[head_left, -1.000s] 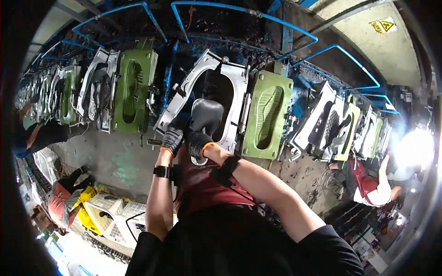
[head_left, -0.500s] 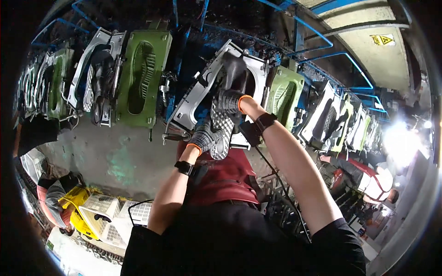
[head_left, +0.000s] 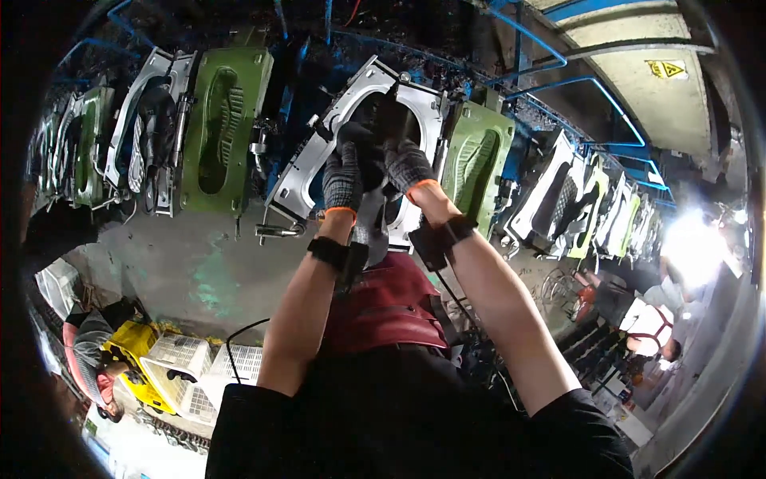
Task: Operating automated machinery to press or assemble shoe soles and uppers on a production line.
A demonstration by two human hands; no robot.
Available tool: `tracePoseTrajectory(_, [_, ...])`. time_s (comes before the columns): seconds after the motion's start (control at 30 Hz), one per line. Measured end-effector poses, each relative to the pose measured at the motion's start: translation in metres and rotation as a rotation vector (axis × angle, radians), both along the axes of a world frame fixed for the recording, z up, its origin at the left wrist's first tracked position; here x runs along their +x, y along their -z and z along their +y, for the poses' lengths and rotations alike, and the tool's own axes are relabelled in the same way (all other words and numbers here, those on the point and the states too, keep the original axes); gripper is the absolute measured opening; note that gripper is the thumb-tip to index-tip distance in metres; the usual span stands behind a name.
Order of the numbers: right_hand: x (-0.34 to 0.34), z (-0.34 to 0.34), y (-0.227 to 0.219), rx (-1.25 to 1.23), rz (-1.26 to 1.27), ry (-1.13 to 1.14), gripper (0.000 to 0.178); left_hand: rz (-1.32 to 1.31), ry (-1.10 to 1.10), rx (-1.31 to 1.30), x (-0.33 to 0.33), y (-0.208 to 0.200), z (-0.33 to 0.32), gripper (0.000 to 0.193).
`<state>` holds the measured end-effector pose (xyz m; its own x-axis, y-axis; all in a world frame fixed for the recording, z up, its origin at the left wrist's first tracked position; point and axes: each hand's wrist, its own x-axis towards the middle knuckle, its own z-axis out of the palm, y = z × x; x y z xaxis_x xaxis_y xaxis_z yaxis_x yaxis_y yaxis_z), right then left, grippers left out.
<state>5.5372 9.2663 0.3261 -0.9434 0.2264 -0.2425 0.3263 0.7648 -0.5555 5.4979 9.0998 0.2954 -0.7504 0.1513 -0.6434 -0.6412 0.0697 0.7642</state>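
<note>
reaching up at the centre top of the frame, both gloved hands are gripping a dark shoe upper (head_left: 375, 140) that is sitting inside the open silver mould (head_left: 307, 172). the left hand (head_left: 343, 177) is curling closed around its left side, and the right hand (head_left: 408, 166) is curling closed on its right side. a green sole mould (head_left: 225, 128) is hanging to the left, another green mould (head_left: 477, 164) just right. white crates (head_left: 187, 359) are lying at lower left.
</note>
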Motion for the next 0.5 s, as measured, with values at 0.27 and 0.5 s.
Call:
tracePoseTrajectory(0.27, [0.048, -0.045, -0.053, -0.116, -0.015, 0.423, 0.034, 0.632, 0.223, -0.026, 0.054, 0.094, -0.053, 0.055])
tracePoseTrajectory(0.5, [0.037, -0.003, -0.065, -0.09, 0.218, 0.493, 0.021, 0.703, 0.364, -0.289, -0.025, 0.01, 0.029, 0.056])
